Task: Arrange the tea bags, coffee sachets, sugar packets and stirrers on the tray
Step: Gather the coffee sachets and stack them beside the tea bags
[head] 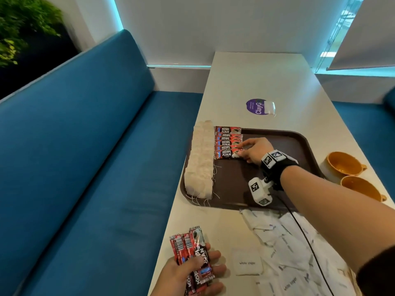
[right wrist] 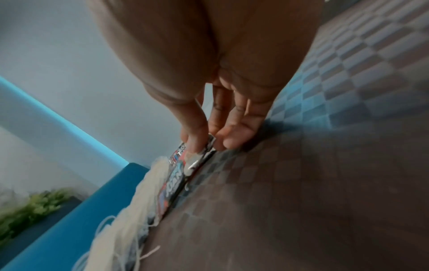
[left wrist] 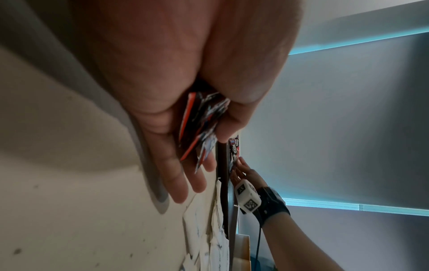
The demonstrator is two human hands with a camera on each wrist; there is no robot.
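A brown tray (head: 284, 144) lies on the white table. Tea bags (head: 199, 161) run in a row along its left side, with a column of red coffee sachets (head: 227, 139) beside them. My right hand (head: 245, 151) reaches over the tray and pinches the end of the nearest coffee sachet (head: 225, 154), which lies at the bottom of the column. The right wrist view shows thumb and fingers (right wrist: 197, 144) on that sachet (right wrist: 171, 188), beside the tea bags (right wrist: 130, 210). My left hand (head: 192, 272) hovers at the table's near edge, gripping several coffee sachets (head: 190, 246), also seen in the left wrist view (left wrist: 202, 126). No stirrers are visible.
White sugar packets (head: 277, 242) lie scattered on the table in front of the tray. Two orange cups (head: 344, 165) stand right of the tray. A purple sticker (head: 256, 108) is on the table behind it. A blue bench (head: 85, 167) runs along the left.
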